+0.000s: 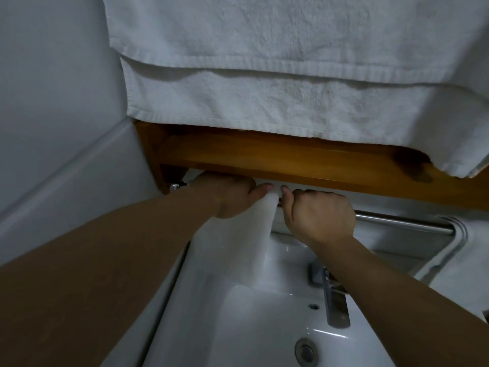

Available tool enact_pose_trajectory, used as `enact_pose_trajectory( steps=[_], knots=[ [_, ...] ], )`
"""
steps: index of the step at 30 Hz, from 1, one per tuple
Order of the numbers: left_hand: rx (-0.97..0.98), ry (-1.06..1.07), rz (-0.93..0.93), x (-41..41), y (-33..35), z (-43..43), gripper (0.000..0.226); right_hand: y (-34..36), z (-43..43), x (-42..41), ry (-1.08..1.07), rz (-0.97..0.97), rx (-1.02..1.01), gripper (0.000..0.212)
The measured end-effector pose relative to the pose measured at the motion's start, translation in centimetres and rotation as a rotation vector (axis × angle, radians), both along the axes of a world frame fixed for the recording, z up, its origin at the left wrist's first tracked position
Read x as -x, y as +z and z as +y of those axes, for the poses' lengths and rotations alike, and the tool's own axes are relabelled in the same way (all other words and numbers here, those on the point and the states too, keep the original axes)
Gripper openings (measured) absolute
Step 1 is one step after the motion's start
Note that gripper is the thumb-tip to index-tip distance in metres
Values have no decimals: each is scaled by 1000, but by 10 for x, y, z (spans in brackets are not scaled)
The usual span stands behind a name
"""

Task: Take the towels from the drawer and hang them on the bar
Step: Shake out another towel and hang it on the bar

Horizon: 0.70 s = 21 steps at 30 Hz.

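While both hands work in the middle of the frame, a small white towel (248, 229) hangs down from the metal bar (397, 221) over the sink (264, 327). The left hand (227, 194) has its fingers curled over the top of this towel at the bar, and the right hand (320, 215) is closed in a fist just beside it, with its thumb touching the towel's edge. It looks like the right hand is gripping the bar or the cloth, but the view is too dark to be sure. Another white towel (457, 250) already hangs at the right end of the bar. A big white towel (291, 75) drapes over the wooden shelf (291, 160) in the upper part of the frame. So the task seems far along; this towel needs only smoothing. No drawer shows, so I cannot tell if more towels wait.
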<state>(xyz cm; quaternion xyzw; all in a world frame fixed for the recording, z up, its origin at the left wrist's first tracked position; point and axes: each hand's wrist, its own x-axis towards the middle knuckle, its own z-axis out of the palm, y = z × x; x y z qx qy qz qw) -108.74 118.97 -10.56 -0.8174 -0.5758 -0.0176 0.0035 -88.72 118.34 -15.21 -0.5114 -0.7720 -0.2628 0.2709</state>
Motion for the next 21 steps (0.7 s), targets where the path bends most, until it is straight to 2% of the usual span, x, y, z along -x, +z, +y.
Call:
enact_pose_trajectory(
  steps=[3,6,8,11,13,15,17,18,19,20,21],
  knots=[
    [59,34,-37,1,0,0,68,1,-1,1,1,23,-10,59],
    [-95,86,-71,7,-3,-14,69,2,-2,2,-11,25,-2,58],
    [-188,61,67,20,-8,-20,75,3,-2,2,-11,18,-1,56],
    [-227,42,300,31,-13,-24,70,3,-2,2,-11,30,-10,55],
    [-220,110,291,27,-15,-26,85,2,-2,3,-14,38,-10,55],
    [-226,159,220,28,-18,-23,71,2,-2,3,-15,40,-14,56],
    [-265,83,194,29,-14,-26,43,2,-1,3,-15,41,-20,55],
    [-276,29,216,31,-10,-27,36,1,-1,3,-14,42,-18,55],
    [-242,-3,272,33,-8,-23,44,1,-1,3,-13,44,-17,56],
    [-209,-38,286,32,-4,-20,66,0,-1,3,-13,45,-19,56],
    [-221,-63,221,30,-4,-18,86,0,-1,3,-15,46,-19,55]
  ],
)
